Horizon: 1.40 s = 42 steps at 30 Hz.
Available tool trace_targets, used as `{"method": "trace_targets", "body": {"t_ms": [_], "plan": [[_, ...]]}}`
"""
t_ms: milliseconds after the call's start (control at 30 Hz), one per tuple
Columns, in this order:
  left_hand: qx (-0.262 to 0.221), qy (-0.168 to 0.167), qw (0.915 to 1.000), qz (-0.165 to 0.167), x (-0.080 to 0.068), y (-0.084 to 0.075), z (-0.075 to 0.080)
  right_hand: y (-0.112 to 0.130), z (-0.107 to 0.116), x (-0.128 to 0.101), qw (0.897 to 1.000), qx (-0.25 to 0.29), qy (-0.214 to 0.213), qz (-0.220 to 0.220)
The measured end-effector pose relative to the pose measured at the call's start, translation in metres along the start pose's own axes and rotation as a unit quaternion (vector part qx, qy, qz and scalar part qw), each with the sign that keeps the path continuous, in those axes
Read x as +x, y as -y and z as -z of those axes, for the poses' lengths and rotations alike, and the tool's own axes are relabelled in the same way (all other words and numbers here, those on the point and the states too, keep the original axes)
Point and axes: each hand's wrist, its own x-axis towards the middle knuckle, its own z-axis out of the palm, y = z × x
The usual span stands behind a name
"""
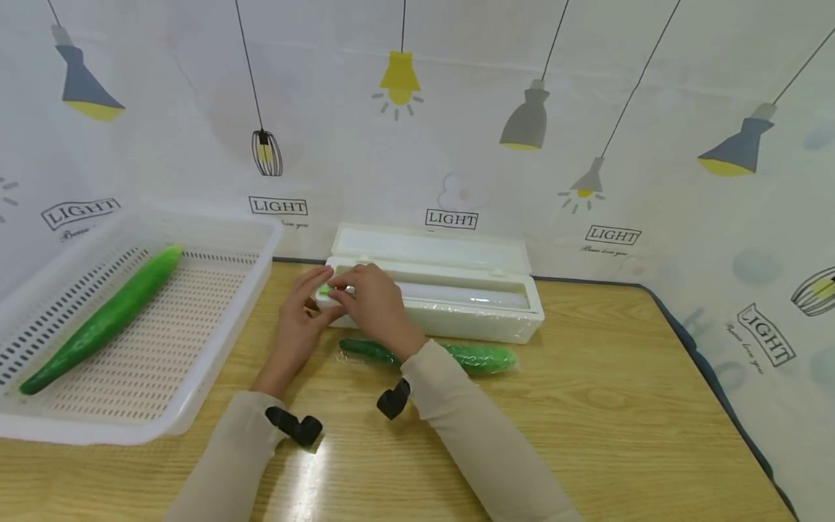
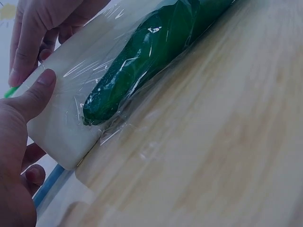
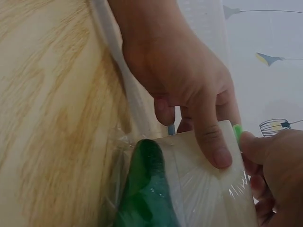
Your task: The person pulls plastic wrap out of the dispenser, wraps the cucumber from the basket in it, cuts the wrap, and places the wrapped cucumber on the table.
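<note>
A white cling film dispenser point(image 1: 472, 322) stands at the back of the table, its lid point(image 1: 430, 246) tipped back and a film roll point(image 1: 457, 293) inside. My left hand point(image 1: 296, 326) grips its left end, the thumb on the front face and the fingers round the end. At that same corner my right hand point(image 1: 378, 304) pinches a small green slider point(image 3: 237, 129). Clear film stretches down the dispenser's front and covers a cucumber point(image 1: 483, 359) lying just before it. In the left wrist view the cucumber's dark tip point(image 2: 99, 109) shows through wrinkled film.
On the left sits a white plastic basket point(image 1: 264, 268) with an unwrapped cucumber point(image 1: 111, 319) lying slantwise in it. The wooden table point(image 1: 620, 406) reaches to a wall covering point(image 1: 365, 181) printed with lamps. Each wrist bears a small black camera point(image 1: 306, 430).
</note>
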Motion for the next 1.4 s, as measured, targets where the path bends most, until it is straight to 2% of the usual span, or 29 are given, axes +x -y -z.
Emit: {"method": "trace_targets", "body": {"t_ms": [233, 433, 733, 900, 1133, 1400], "plan": [[0.004, 0.006, 0.9999, 0.008, -0.001, 0.003, 0.002, 0.002, -0.004, -0.004, 0.998, -0.039, -0.044, 0.033], [-0.002, 0.004, 0.9999, 0.010, -0.001, 0.003, 0.001, 0.002, -0.005, -0.008, 0.990, -0.094, -0.077, 0.070], [0.005, 0.006, 1.0000, 0.001, -0.002, 0.003, 0.003, 0.002, -0.003, -0.010, 0.988, -0.125, -0.062, 0.071], [0.009, 0.006, 0.9999, 0.003, -0.002, 0.005, 0.004, 0.004, -0.003, -0.010, 0.982, -0.167, -0.053, 0.077], [0.002, 0.002, 0.9999, 0.010, -0.002, 0.002, 0.003, 0.005, -0.001, -0.010, 0.980, -0.182, -0.037, 0.069], [-0.004, -0.002, 0.9998, -0.018, -0.001, -0.004, 0.002, 0.004, 0.001, -0.011, 0.977, -0.199, -0.039, 0.062]]}}
